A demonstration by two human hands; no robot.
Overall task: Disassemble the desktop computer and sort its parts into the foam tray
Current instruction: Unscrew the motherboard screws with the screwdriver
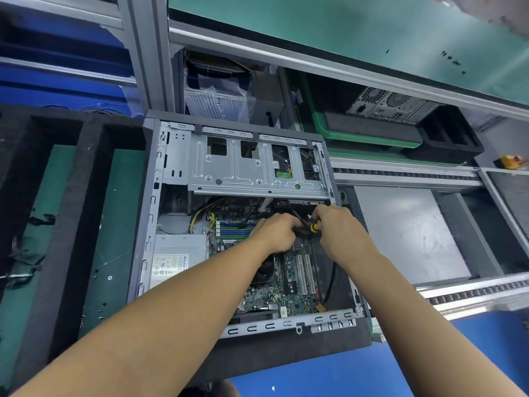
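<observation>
My two bare forearms reach in over the near rim of the open grey metal desktop computer case (148, 224), which lies on its side on the worktop with its near edge resting on black foam. Inside the case, the green motherboard (286, 296) fills the near right part, and the silver power supply box (177, 256) sits against the case's left wall.

At mid-case the right grip (340, 233) is closed around the yellow-and-black screwdriver handle (314, 226). The left grip (276, 233) is touching it from the left, fingers curled on something dark. I cannot tell if it holds anything.

The silver sheet-metal drive cage (252, 173) spans the case's far part. The black foam tray (91, 196), with long open compartments, lies against the case's left side. Behind the case, a second grey computer tower (392, 106) stands on a shelf.
</observation>
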